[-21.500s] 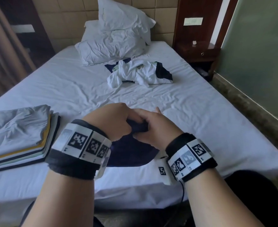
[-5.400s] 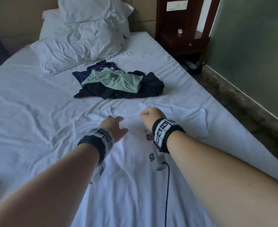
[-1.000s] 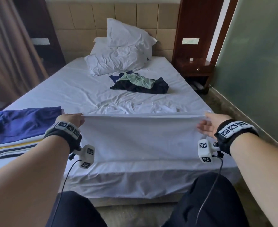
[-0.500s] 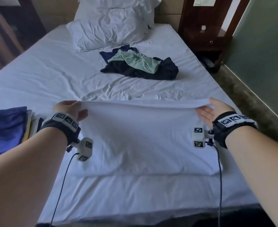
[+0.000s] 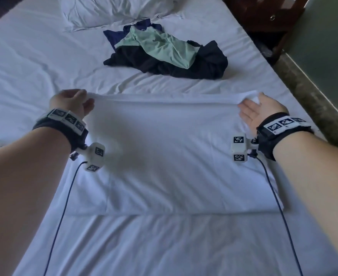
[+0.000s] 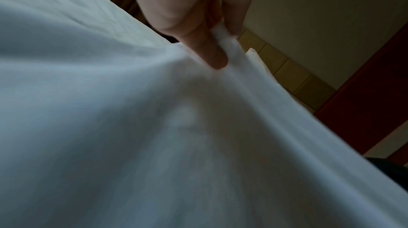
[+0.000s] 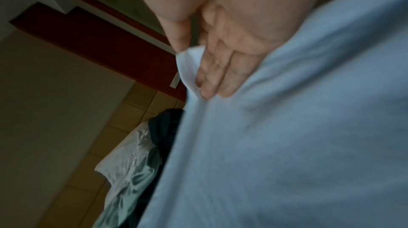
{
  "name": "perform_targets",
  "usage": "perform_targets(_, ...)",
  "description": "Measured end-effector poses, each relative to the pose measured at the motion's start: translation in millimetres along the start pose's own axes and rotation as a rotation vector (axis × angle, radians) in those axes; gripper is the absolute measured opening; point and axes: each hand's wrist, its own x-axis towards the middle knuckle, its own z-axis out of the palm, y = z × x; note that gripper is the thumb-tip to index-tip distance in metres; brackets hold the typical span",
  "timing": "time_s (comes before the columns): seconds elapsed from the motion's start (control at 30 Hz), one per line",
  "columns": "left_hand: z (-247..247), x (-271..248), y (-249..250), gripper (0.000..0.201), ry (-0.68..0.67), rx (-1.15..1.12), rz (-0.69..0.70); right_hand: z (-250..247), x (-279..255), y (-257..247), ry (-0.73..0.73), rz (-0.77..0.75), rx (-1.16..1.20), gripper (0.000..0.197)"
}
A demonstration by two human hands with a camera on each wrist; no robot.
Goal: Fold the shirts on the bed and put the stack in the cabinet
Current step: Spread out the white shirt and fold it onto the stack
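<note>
From the head view we see a white shirt spread flat on the near part of the bed, its far edge stretched in a straight line between our hands. Our left hand pinches the far left corner, and our right hand holds the far right corner with the palm turned inward. Beyond it, near the pillows, lies a crumpled pile of shirts, pale green over dark ones.

In the left wrist view, thumb and finger clamp a bunch of white cloth.

In the right wrist view, the fingers curl behind a raised cloth corner, the thumb on its front; the picture is blurred.
</note>
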Motion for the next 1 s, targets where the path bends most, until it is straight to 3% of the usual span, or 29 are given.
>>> perform_targets(0.17, -2.9, -18.7, -8.4, 0.039, -0.102, 0.082, 0.084, -4.2, -31.4, 7.7, -0.012, -0.096, -0.254, 0.039)
perform_targets(0.27, -16.1, -48.6, -2.5, 0.031, -0.175, 0.242, 0.161, -18.5, -67.9, 19.0, -0.017, -0.283, -0.791, 0.022)
perform_targets(0.33, -23.9, -79.2, 5.1, 0.022, -0.223, 0.533, 0.268, -29.3, -97.9, 27.6, -0.116, -0.34, -1.227, 0.024)
perform_targets(0.4, -32.4, -114.7, 5.4, 0.023, -0.278, 0.932, 0.411, -39.0, -123.9, 38.0, -0.21, -0.296, -1.584, 0.038)
perform_targets(0.5, -47.2, -158.6, -7.5, 0.036, -0.413, 1.314, 0.481, -51.5, -156.2, 55.6, -0.245, -0.342, -1.928, 0.051)
perform_targets(0.63, -64.3, -185.9, -46.3, 0.075, -0.667, 1.641, 0.429, -74.7, -182.2, 85.5, -0.241, -0.411, -2.053, 0.066)
perform_targets(0.77, -67.3, -197.7, -73.2, 0.122, -0.74, 1.81, 0.423, -93.7, -185.7, 100.2, -0.218, -0.443, -2.053, 0.085)
perform_targets(0.9, -62.3, -197.7, -68.9, 0.122, -0.791, 1.895, 0.358, -88.8, -177.7, 97.9, -0.309, -0.288, -2.054, 0.084)
perform_targets(1.0, -63.4, -192.2, -66.5, 0.11, -0.83, 1.849, 0.381, -84.2, -164.9, 98.0, -0.338, -0.231, -2.059, 0.099)
